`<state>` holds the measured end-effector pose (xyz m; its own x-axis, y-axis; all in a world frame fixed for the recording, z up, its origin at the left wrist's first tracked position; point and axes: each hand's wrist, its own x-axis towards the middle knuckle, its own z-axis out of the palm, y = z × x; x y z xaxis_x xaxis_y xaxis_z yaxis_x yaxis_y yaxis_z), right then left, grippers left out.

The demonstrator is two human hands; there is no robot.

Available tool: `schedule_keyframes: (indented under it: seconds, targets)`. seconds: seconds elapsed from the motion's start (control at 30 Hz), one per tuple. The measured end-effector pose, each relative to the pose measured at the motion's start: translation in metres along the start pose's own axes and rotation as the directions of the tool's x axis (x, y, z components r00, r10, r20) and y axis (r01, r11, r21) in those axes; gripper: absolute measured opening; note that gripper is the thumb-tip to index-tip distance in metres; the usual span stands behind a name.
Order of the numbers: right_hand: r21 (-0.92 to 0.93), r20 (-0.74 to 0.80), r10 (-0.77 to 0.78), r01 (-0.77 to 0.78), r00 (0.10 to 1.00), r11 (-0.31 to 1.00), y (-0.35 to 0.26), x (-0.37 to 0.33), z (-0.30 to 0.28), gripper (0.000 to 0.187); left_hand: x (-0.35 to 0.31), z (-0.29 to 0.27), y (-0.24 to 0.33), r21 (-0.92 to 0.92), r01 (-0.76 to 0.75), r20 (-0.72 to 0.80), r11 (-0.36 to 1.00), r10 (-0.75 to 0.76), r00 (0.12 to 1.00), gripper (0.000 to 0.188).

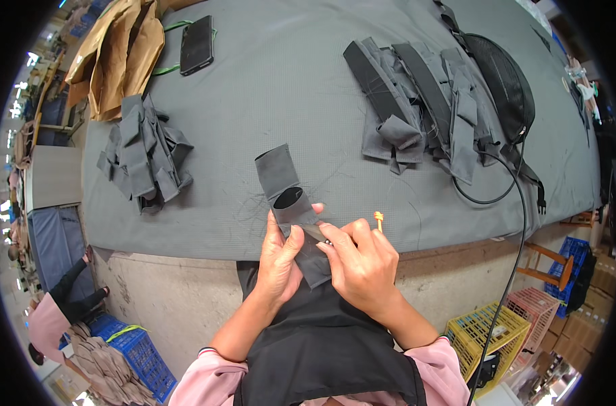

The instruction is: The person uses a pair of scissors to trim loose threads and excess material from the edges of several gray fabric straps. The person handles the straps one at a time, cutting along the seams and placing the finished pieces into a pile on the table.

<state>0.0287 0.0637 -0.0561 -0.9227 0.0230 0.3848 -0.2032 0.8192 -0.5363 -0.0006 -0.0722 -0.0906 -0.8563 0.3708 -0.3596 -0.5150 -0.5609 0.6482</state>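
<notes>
My left hand [279,260] is closed on a dark grey fabric strip [276,169] with a looped, open fold in its middle. The far end of the strip lies on the grey cloth-covered table [240,142], and its near end hangs past the table's edge over my black apron. My right hand [362,260] is closed round small thread snips [315,232], mostly hidden by the fingers. Their pale blade touches the strip just below the fold. An orange knotted cord [379,219] sticks up behind the right knuckles. Loose threads lie around the strip.
Grey strip bundles lie at left [146,155] and right [416,101]. A black pouch [501,81] with a cable [524,210] is far right. A brown paper bag [122,57] and a phone [197,46] lie far left. Crates [487,338] stand below; another person [51,325] is at left.
</notes>
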Motion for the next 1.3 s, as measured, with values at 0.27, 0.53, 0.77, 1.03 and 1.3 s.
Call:
schedule_keyframes:
  seconds: [0.27,0.53,0.77,1.03,1.3]
  targets:
    - [-0.002,-0.04,0.011,-0.011,0.999,1.0,0.001,-0.004,0.009,0.029,-0.001,0.003,-0.005,-0.001,-0.035,-0.055,0.999,0.035,0.998,0.043]
    - [0.083,-0.119,0.076,-0.067,0.99,0.994,0.009,-0.011,0.009,0.029,-0.002,0.002,-0.004,0.017,-0.019,-0.055,1.0,0.02,0.998,0.042]
    - [0.12,-0.03,0.056,-0.052,0.998,0.991,0.008,-0.004,0.007,0.026,-0.001,0.002,0.003,0.06,0.015,-0.076,0.998,-0.01,0.997,0.042]
    - [0.216,0.227,-0.005,-0.046,0.974,0.975,0.014,0.012,-0.006,0.021,-0.001,-0.012,0.009,0.459,0.132,-0.079,0.878,-0.107,0.991,0.066]
    - [0.252,0.318,-0.116,0.035,0.941,0.967,0.025,0.017,-0.003,0.022,-0.005,-0.011,0.031,0.672,0.181,-0.005,0.718,-0.24,0.971,0.064]
